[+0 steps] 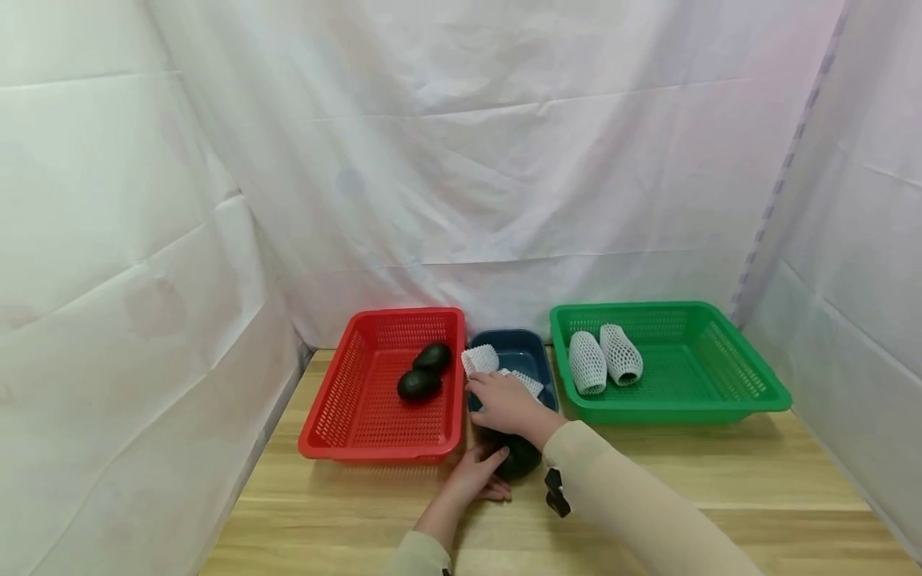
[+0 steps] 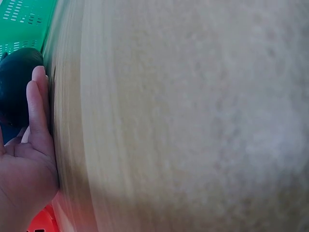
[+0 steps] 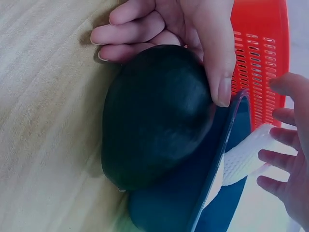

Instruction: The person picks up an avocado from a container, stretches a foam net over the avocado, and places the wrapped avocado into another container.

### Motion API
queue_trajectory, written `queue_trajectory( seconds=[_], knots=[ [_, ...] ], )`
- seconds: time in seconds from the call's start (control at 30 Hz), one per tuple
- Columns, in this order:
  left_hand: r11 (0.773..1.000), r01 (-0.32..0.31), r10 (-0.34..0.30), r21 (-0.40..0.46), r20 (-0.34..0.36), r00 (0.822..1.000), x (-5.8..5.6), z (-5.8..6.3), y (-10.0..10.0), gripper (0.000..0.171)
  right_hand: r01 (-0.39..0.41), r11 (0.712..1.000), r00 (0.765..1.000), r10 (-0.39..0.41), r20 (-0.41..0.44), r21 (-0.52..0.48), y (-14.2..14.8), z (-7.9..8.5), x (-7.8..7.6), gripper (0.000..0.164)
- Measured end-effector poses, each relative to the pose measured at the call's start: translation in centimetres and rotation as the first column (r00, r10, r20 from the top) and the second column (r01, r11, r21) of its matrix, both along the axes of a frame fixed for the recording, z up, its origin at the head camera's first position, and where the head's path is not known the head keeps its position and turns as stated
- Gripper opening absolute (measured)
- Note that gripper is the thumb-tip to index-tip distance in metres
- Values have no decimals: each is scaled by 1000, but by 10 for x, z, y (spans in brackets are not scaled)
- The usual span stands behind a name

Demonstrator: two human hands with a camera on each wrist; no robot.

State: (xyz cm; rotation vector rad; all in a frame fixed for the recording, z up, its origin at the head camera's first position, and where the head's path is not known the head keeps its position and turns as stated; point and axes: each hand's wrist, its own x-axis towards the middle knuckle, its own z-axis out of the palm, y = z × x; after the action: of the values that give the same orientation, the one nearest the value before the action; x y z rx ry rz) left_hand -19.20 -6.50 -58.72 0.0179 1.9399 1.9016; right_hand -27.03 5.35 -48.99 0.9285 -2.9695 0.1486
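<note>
A dark green avocado [image 1: 520, 458] is at the near side of the blue basin [image 1: 529, 342]. My left hand [image 1: 471, 476] holds it from the left, thumb on one side and fingers on the other, as the right wrist view shows. My right hand [image 1: 507, 404] reaches over the basin with spread, slightly bent fingers. White foam net sleeves [image 1: 480, 360] lie in the basin by those fingertips. In the right wrist view a foam net [image 3: 246, 157] shows beside the right hand [image 3: 292, 150], with nothing gripped in it.
On the left stands a red basket [image 1: 382, 428] with two avocados [image 1: 419, 386]. A green basket [image 1: 691, 384] on the right holds two net-wrapped pieces [image 1: 587, 364]. All rest on a wooden table [image 1: 288, 512], with white cloth [image 1: 432, 160] hanging behind and at both sides.
</note>
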Motion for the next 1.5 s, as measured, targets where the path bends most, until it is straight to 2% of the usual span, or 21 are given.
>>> queue_trajectory(
  seconds=[0.17, 0.37, 0.5, 0.67, 0.83, 1.03, 1.13, 1.23, 1.3, 1.4, 1.5],
  knots=[
    [1000, -2, 2, -4, -11, 1000, 1, -1, 1, 56, 54, 999, 998, -54, 32, 3, 1, 1, -2, 43],
    [1000, -7, 7, 7, -24, 1000, 0, -5, -3, 50, 121, 992, 981, -117, 157, -16, 9, 2, -3, 59],
    [1000, 2, -2, 10, -32, 999, 0, -6, -4, 43, 149, 989, 975, -144, 169, -16, 14, 4, -2, 67],
    [1000, 4, -4, 0, -43, 999, 1, -6, -2, 41, 192, 980, 964, -178, 196, -57, 21, 10, 0, 61],
    [1000, 1, -2, -4, -46, 999, 1, -6, 2, 39, 209, 975, 954, -186, 237, -75, 27, 6, -1, 57],
    [1000, 11, -11, -1, -45, 999, 2, -7, 4, 38, 238, 968, 944, -213, 251, -74, 32, 0, -4, 61],
    [1000, 8, -8, 3, -46, 999, 3, -6, 4, 38, 227, 972, 960, -211, 182, -69, 35, 0, -6, 59],
    [1000, 2, -1, 8, -47, 999, 4, -3, 2, 38, 220, 972, 975, -217, 43, -79, 39, 5, -6, 49],
    [1000, -1, 1, 8, -48, 999, 4, -2, 1, 38, 216, 970, 972, -224, -73, -113, 44, 9, -5, 40],
    [1000, 1, -1, 5, -47, 999, 4, 1, 0, 38, 192, 952, 953, -239, -187, -239, 51, 17, -1, 28],
    [1000, 5, -5, 4, -47, 999, 5, 2, 0, 38, 169, 900, 952, -254, -169, -402, 58, 24, 6, 21]
  ],
)
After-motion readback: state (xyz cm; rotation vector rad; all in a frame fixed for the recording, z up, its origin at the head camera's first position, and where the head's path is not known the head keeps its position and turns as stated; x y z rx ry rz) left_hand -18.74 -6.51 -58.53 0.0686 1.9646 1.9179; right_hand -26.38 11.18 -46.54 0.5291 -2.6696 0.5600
